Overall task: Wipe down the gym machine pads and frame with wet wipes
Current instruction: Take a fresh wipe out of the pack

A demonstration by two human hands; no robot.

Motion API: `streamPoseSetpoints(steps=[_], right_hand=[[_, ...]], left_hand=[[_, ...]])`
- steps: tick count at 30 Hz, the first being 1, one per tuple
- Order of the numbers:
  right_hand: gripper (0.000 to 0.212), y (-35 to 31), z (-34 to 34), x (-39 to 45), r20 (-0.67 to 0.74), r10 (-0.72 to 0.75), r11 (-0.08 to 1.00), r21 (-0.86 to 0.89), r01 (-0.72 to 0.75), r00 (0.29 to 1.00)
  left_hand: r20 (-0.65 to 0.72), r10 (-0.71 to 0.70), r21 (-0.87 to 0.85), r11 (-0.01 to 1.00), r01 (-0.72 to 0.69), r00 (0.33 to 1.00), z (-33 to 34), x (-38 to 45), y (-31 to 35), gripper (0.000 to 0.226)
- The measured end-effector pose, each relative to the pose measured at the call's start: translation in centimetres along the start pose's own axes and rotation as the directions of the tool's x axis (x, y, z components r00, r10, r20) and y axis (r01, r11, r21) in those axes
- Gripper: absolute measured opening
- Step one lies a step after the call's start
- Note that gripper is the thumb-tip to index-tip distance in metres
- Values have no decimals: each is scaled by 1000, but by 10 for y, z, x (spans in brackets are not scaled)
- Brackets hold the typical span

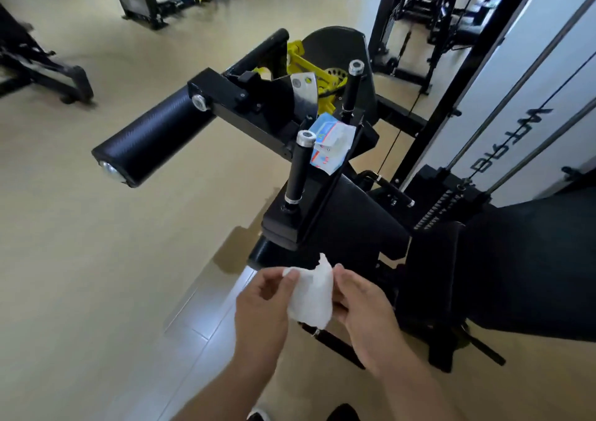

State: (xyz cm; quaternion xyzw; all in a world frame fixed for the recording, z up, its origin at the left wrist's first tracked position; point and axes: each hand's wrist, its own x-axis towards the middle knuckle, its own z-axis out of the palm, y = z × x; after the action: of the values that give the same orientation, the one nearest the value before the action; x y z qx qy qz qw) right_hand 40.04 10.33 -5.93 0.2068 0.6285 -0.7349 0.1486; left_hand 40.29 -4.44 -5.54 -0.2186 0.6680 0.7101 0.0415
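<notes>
Pinching a limp, damp-looking wet wipe (311, 295) at six o'clock, left hand (263, 304) and right hand (362, 304) clamp opposite edges; best bunched, wipe pack (332, 141) at twelve.

Two hands — left hand (263, 304) and right hand (364, 311) — share one wipe (311, 295). One wipe pack (330, 143) sits on the machine. Two upright handles stand there: near handle (298, 169) and far handle (351, 86). One roller pad (151, 140) juts left — and one seat pad (361, 224) lies below.
</notes>
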Motion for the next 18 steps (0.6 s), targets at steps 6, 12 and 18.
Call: streamPoseSetpoints(steps=[6, 12, 18], right_hand=[[38, -33, 19, 21, 57, 25, 999, 24, -26, 998], [20, -50, 12, 51, 54, -51, 999, -17, 52, 997], [23, -70, 4, 79, -23, 21, 997, 72, -19, 1000]], left_hand=[[-31, 34, -8, 999, -35, 999, 2, 33, 29, 26], [-44, -12, -24, 1000, 11, 999, 22, 65, 47, 23], [-57, -9, 30, 999, 11, 998, 31, 92, 63, 8]])
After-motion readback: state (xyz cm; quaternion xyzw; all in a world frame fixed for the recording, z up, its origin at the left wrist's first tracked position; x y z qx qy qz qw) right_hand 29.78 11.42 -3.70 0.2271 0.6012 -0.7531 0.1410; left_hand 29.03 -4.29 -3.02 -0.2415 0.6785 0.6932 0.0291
